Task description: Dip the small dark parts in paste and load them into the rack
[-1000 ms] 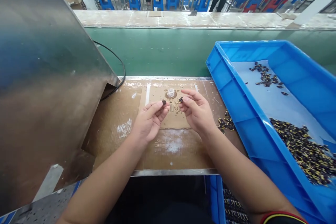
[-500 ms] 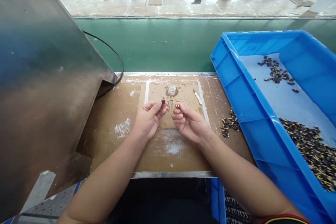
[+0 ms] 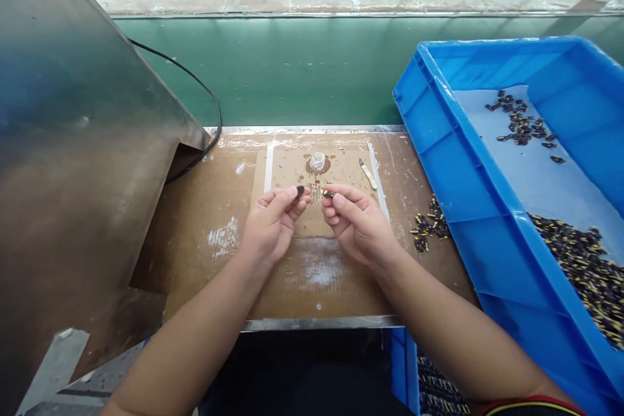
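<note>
My left hand [image 3: 275, 218] pinches a small dark oval piece [image 3: 299, 190] between thumb and forefinger. Facing it, my right hand [image 3: 355, 218] is closed on a small black-and-yellow part [image 3: 327, 194]. A narrow gap separates the two pieces. Just beyond them, several thin light pins or strips [image 3: 316, 192] lie on a cardboard sheet [image 3: 302, 224] taped to the bench. Behind these stands a small clear glass-like container [image 3: 318, 161] on a wet-looking brown stain. A knife with a pale handle [image 3: 368, 175] lies at the sheet's right side.
A large blue crate [image 3: 453, 188] on the right holds many black-and-yellow parts [image 3: 580, 266]. A loose pile of such parts [image 3: 429, 226] lies beside it. On the left stands a big metal housing [image 3: 92, 162] with a black cable [image 3: 214, 101]. A green belt [image 3: 273, 71] runs behind the bench.
The camera view has tilted down slightly. The black-and-yellow part has turned in my right fingers, its yellow end now pointing left. My left hand keeps its pinch.
</note>
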Demonstrator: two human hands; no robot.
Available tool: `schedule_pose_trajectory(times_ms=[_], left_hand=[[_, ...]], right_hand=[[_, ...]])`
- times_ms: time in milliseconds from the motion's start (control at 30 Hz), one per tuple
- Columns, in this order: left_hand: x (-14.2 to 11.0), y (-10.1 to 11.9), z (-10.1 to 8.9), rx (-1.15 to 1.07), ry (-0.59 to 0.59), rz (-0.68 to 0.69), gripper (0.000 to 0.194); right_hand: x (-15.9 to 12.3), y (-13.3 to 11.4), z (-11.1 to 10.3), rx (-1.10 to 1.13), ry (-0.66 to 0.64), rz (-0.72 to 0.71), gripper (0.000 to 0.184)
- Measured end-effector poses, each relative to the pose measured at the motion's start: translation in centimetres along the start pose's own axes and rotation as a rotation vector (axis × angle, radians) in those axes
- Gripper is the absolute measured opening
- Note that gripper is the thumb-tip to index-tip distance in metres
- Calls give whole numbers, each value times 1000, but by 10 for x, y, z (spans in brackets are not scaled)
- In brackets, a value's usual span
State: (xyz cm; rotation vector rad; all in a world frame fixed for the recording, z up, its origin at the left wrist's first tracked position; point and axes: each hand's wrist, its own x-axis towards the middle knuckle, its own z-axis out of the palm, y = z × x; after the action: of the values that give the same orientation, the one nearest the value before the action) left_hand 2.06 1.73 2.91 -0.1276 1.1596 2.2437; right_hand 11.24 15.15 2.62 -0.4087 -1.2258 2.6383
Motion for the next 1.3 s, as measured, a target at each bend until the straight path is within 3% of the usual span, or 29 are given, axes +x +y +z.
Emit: schedule_pose_trajectory(times_ms=[133, 233, 833, 1300], left_hand=[[-1, -1, -2, -28, 8, 1, 24], [-3, -3, -3, -2, -13, 9, 19], [-11, -5, -2, 41, -159, 65, 19], [-12, -5, 0, 124, -150, 124, 24]], right_hand=[[-10, 7, 4, -368, 77, -363, 17], [-15, 11, 6, -524, 97, -476, 19], [-16, 14, 4, -660, 131, -550, 21], [-15, 11, 2, -726, 119, -556, 21]])
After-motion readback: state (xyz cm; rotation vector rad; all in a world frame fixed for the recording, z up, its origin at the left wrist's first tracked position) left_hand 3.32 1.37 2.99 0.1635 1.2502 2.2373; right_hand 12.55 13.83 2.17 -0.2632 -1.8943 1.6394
